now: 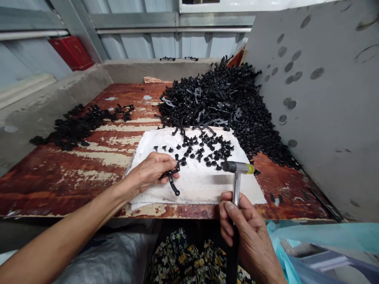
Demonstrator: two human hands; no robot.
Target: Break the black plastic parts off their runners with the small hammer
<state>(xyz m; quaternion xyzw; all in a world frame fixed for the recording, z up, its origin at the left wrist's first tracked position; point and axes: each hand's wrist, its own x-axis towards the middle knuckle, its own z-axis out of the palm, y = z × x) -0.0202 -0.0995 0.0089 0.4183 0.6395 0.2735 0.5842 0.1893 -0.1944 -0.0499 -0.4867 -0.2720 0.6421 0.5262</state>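
Note:
Between the thumb and fingers of my left hand [154, 169] is a black plastic bracket [173, 183] with thin arms and a small ring at its lower end. It is above a folded white cloth [207, 191]. My right hand [242, 227] grips a mallet [237, 179] by its dark handle; the shaft is metal, and the head has one black face and one yellow face. The mallet's head is raised over the right part of the cloth. Several small black mushroom-shaped studs [192, 156] are scattered on the cloth beyond my hands.
A large heap of black plastic parts [213, 94] covers the back right of the worn red table [38, 177], against a grey panel [319, 110]. A smaller pile of black assembled pieces [77, 126] lies at the left. Low concrete ledges [160, 67] border the back and left.

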